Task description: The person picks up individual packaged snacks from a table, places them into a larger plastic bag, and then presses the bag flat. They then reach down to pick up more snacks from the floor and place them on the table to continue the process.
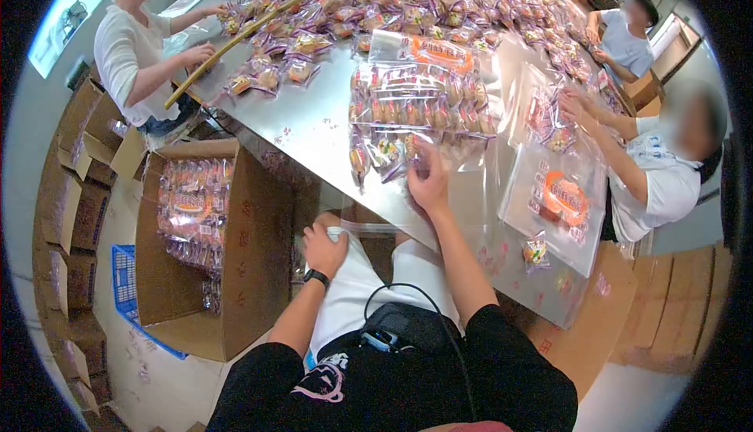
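My right hand [430,181] is at the table's near edge with its fingers curled around a small wrapped pastry [411,146]. Next to it lie more wrapped pastries [387,150] in purple-edged clear wrappers. Just beyond is a large clear plastic bag [439,51] with orange printing, filled with rows of pastries [423,110]; its loose clear film reaches down towards me. My left hand [325,248], with a dark watch on the wrist, rests over my left thigh below the table, fingers spread, holding nothing that I can see.
A heap of wrapped pastries [439,0] covers the far table, bordered by a wooden strip [267,32]. Flat printed bags [557,196] lie right, beside one loose pastry [536,251]. An open carton [259,244] holds a filled bag at left. Three people work around the table.
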`<state>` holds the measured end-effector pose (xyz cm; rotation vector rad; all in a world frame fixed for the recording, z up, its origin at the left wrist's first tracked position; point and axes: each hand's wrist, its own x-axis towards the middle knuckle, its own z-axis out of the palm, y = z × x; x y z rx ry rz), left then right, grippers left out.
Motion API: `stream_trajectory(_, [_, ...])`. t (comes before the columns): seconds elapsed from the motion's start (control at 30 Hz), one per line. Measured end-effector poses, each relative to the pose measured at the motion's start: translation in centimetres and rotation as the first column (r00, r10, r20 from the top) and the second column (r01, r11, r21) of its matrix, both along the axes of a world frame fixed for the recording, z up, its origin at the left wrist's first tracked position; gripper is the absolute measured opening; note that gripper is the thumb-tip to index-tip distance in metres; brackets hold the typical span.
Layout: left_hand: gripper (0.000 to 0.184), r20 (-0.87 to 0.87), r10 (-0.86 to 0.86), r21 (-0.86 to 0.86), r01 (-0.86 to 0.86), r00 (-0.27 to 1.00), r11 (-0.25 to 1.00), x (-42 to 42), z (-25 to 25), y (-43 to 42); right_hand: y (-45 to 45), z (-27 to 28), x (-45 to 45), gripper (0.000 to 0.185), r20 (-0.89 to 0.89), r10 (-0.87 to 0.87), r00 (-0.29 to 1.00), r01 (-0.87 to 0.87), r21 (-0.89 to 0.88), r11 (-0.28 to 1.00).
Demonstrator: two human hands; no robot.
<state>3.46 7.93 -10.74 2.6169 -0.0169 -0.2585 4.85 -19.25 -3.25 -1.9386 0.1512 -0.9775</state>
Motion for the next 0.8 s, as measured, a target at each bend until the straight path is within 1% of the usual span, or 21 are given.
stream_trajectory(0.03, [0.067, 0.003, 0.0, 0.006, 0.0, 1.0, 1.0, -0.1, 0.2, 0.0, -0.2, 0.0, 0.1, 0.044, -0.016, -0.063, 0.998, 0.059, -0.172, 0.983])
stream_trajectory(0.07, [0.067, 0.007, -0.001, 0.011, 0.0, 1.0, 1.0, -0.1, 0.3, -0.1, -0.4, 0.0, 0.3, 0.045, -0.021, -0.127, 0.992, 0.112, -0.34, 0.934])
stream_trajectory(0.1, [0.066, 0.012, 0.0, 0.005, 0.0, 1.0, 1.0, 0.0, 0.3, -0.2, -0.4, 0.4, 0.2, 0.047, -0.017, -0.192, 0.981, 0.158, -0.497, 0.853])
stream_trajectory(0.2, [0.065, 0.026, -0.009, 0.0, 0.009, 1.0, 1.0, -0.2, 0.1, -0.3, 0.7, 1.0, -0.2, 0.053, -0.034, -0.179, 0.983, 0.151, -0.392, 0.907])
stream_trajectory(0.3, [0.064, 0.046, -0.01, 0.005, 0.01, 0.999, 1.0, -0.2, -0.4, -0.3, 0.2, 0.3, -0.3, 0.054, -0.077, -0.053, 0.996, 0.026, -0.316, 0.948])
stream_trajectory(0.33, [0.064, 0.042, -0.01, 0.005, 0.01, 0.999, 1.0, -0.2, -0.3, -0.2, 0.2, 0.2, -0.5, 0.047, -0.094, -0.058, 0.994, 0.021, -0.355, 0.935])
stream_trajectory(0.43, [0.064, 0.041, -0.004, -0.003, 0.004, 0.999, 1.0, -0.1, -0.3, -0.1, -0.3, -1.1, 0.0, 0.04, -0.037, -0.081, 0.996, 0.044, -0.586, 0.809])
stream_trajectory(0.47, [0.064, 0.039, -0.002, -0.004, 0.003, 0.999, 1.0, -0.3, -0.4, 0.1, -0.4, -1.7, 0.0, 0.043, -0.035, -0.155, 0.987, 0.105, -0.588, 0.802])
stream_trajectory(0.57, [0.062, 0.036, -0.008, -0.017, 0.008, 0.999, 1.0, -0.1, -0.1, 0.2, 0.1, 0.2, -0.3, 0.049, -0.096, -0.139, 0.986, 0.08, -0.464, 0.882])
stream_trajectory(0.6, [0.062, 0.028, -0.01, -0.017, 0.01, 1.0, 1.0, -0.1, -0.2, 0.3, 0.2, 0.2, -0.2, 0.053, -0.104, -0.09, 0.991, 0.049, -0.345, 0.938])
stream_trajectory(0.7, [0.061, 0.022, -0.01, -0.02, 0.01, 1.0, 1.0, 0.0, -0.5, 0.5, 0.3, 0.4, -0.3, 0.052, -0.089, -0.131, 0.987, 0.091, -0.359, 0.929])
stream_trajectory(0.8, [0.061, 0.034, -0.009, -0.028, 0.01, 0.999, 1.0, -0.1, -0.3, 0.4, 0.0, 0.2, 0.0, 0.049, -0.002, -0.079, 0.997, 0.075, -0.286, 0.955])
